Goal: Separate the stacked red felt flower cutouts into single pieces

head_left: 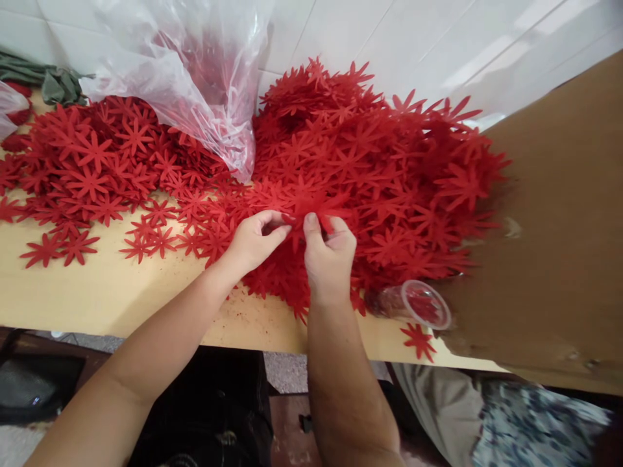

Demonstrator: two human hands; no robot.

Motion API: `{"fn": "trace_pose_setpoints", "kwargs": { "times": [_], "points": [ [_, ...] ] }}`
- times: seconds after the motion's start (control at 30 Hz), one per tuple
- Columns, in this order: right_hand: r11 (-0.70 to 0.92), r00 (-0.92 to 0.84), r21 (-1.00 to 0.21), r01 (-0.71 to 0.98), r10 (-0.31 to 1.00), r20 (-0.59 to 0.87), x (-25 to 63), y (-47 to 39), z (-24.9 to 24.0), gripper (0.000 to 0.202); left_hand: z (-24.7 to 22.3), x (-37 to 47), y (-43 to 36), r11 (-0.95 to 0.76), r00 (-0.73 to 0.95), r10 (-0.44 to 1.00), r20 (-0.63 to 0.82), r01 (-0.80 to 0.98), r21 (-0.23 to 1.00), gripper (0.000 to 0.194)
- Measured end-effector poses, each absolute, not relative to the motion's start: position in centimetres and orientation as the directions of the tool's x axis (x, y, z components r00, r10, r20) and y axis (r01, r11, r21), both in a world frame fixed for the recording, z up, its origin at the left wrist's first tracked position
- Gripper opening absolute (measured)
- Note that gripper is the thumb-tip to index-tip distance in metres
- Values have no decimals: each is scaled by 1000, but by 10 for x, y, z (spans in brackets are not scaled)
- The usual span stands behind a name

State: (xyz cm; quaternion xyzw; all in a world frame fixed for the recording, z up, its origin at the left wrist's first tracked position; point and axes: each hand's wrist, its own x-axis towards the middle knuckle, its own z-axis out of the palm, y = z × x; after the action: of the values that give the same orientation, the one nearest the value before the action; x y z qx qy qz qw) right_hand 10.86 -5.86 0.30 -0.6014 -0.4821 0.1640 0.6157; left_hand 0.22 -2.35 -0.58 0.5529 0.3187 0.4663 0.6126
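Both hands meet over a large heap of red fabric flower cutouts (360, 162) with several narrow petals each. My right hand (331, 253) pinches a red flower cutout (311, 204) between thumb and fingers; whether it is one layer or a stack I cannot tell. Just left of it, my left hand (260, 240) has thumb and forefinger closed on a petal edge of the same flower cutout. Loose cutouts lie under and around both hands, and the fingertips are partly hidden in the red.
A clear plastic bag (209, 91) stands against the white wall behind a second pile of flowers (97, 155). A clear plastic cup (423, 305) lies on its side near the table's (165, 298) front edge. A cardboard sheet (559, 227) borders the right. Someone's patterned clothing (530, 421) shows below it.
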Motion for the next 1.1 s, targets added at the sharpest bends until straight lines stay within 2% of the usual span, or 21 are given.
{"fn": "trace_pose_setpoints", "kwargs": {
  "times": [0.13, 0.23, 0.5, 0.67, 0.8, 0.97, 1.1],
  "points": [
    [283, 563, -906, 315, 712, 419, 119, -51, -2, 30, -9, 3, -20, -68, 269, 955, 122, -201, 977, 5],
    [276, 607, -903, 331, 670, 427, 127, -48, -3, 29, -8, 3, -20, -69, 246, 962, 120, -208, 976, 7],
    [235, 576, -920, 314, 723, 382, 125, -53, 4, 42, -7, 4, -21, 8, 262, 963, 63, -259, 966, 8],
    [266, 537, -932, 245, 763, 359, 130, -50, -3, 29, -7, 4, -22, -43, 264, 957, 119, -277, 960, 16],
    [278, 525, -934, 224, 773, 356, 135, -48, -6, 28, -7, 3, -22, -64, 283, 949, 141, -266, 962, 23],
    [229, 562, -937, 263, 753, 342, 131, -52, 0, 36, -8, 3, -21, -22, 245, 966, 84, -245, 969, 18],
    [200, 611, -954, 224, 734, 297, 131, -51, 2, 44, -7, 3, -21, -28, 225, 971, 76, -210, 977, 8]
  ]
}}
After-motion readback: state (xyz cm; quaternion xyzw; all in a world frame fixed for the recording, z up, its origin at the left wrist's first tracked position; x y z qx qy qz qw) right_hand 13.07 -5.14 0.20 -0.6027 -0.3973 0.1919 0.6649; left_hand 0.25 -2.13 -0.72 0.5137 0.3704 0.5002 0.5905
